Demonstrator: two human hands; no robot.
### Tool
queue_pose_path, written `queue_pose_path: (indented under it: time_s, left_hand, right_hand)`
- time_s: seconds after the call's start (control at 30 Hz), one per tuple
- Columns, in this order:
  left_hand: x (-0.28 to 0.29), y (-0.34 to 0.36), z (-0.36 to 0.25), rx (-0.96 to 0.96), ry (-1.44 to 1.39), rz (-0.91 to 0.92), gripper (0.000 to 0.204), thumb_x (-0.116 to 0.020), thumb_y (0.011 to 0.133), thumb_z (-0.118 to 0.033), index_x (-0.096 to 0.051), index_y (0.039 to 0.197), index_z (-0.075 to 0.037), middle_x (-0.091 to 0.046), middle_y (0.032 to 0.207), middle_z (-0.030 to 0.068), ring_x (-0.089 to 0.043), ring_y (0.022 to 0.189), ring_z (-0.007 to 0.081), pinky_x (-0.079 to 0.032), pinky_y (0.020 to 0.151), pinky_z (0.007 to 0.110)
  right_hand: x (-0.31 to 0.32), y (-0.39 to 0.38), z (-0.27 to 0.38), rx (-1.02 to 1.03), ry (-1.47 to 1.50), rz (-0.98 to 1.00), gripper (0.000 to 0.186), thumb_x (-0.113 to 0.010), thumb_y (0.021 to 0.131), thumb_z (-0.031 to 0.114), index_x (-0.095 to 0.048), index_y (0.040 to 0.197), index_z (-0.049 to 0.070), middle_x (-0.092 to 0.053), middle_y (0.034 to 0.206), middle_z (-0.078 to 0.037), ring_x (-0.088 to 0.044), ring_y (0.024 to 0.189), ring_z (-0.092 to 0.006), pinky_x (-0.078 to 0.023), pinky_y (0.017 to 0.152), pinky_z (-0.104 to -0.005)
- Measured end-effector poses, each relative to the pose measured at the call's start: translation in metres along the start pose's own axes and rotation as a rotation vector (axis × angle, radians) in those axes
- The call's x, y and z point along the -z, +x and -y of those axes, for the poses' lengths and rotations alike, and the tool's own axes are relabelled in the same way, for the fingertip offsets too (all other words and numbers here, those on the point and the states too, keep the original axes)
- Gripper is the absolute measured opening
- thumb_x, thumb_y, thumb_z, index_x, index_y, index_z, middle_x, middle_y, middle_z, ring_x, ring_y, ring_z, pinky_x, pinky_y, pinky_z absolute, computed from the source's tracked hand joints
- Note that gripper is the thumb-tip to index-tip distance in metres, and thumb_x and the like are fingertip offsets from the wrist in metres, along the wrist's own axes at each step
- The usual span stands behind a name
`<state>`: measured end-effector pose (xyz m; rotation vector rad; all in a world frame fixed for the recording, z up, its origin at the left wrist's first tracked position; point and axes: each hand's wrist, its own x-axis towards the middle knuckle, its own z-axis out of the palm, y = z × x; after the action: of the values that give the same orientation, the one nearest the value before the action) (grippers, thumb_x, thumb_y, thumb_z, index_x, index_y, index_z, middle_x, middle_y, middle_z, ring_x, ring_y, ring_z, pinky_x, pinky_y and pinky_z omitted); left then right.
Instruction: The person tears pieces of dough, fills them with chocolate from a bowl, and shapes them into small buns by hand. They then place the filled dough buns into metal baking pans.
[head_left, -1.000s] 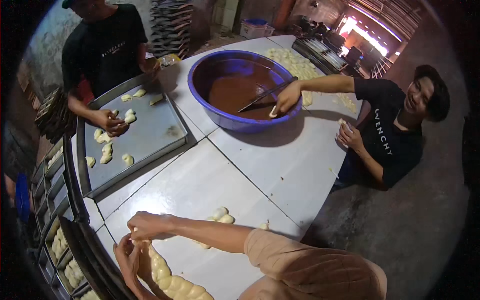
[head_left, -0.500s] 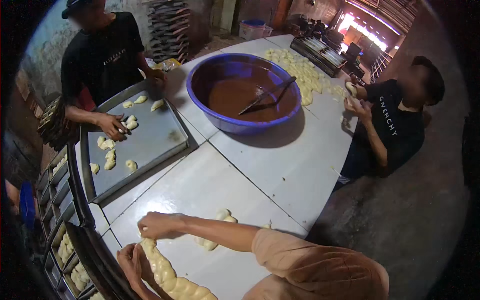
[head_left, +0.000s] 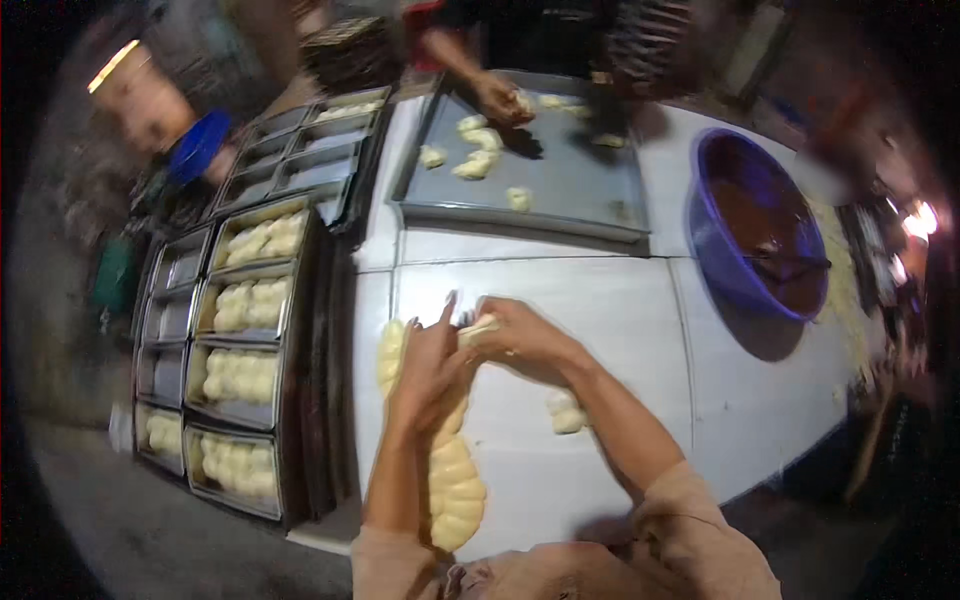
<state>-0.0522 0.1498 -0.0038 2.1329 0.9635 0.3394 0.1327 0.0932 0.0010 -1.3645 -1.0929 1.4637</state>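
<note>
My left hand (head_left: 430,360) and my right hand (head_left: 510,332) meet over the white tiled table, both gripping a small pale dough piece (head_left: 474,330); motion blurs the fingertips, and the left index finger sticks up. Beneath and beside my left forearm lies a long strip of joined, glossy yellow dough balls (head_left: 455,485). A few loose pale dough pieces (head_left: 566,414) rest just beside my right forearm.
Metal pans (head_left: 235,470), some holding dough rows, line the left. A co-worker's hand (head_left: 500,98) holds dough over a large metal tray (head_left: 430,210) with scattered pieces. A purple basin (head_left: 725,250) of brown mixture with a dark utensil sits right, near more dough (head_left: 835,285).
The view has swung left, showing more pans and shifting the basin rightward. My hands appear nearer mid-view, still together on dough, with the left index finger now raised.
</note>
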Motion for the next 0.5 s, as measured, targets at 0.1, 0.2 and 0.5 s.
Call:
queue_pose_path:
  time_s: [0.1,0.2,0.5]
  left_hand:
    - [0.006,-0.005,0.012,0.039,-0.089,-0.048,0.069,-0.071,0.089,-0.022,-0.043,0.148,-0.001,-0.068,0.095,0.0135,-0.06,0.1,0.0256,-0.024,0.118,0.041]
    - [0.02,-0.013,0.012,0.101,-0.154,0.039,0.069,-0.069,0.088,-0.024,-0.044,0.148,-0.003,-0.068,0.103,0.0188,-0.058,0.106,0.033,-0.032,0.113,0.041]
    - [0.003,-0.005,0.015,-0.14,0.155,-0.056,0.029,-0.07,0.086,-0.023,-0.071,0.111,-0.007,-0.072,0.091,0.0126,-0.066,0.09,0.0332,-0.032,0.108,0.058]
  right_hand:
    - [0.001,0.009,-0.001,-0.082,-0.04,0.042,0.036,-0.074,0.081,0.013,-0.061,0.111,-0.002,-0.066,0.097,-0.01,-0.064,0.087,-0.0152,-0.054,0.076,-0.0297]
    - [-0.007,0.015,-0.01,-0.073,0.014,0.087,0.045,-0.074,0.083,0.018,-0.059,0.122,0.001,-0.066,0.099,-0.007,-0.064,0.087,-0.0137,-0.052,0.073,-0.0283]
    - [-0.018,0.007,-0.008,0.049,-0.128,-0.077,0.029,-0.072,0.081,0.017,-0.069,0.102,-0.003,-0.072,0.093,-0.014,-0.067,0.084,-0.0177,-0.054,0.076,-0.0334]
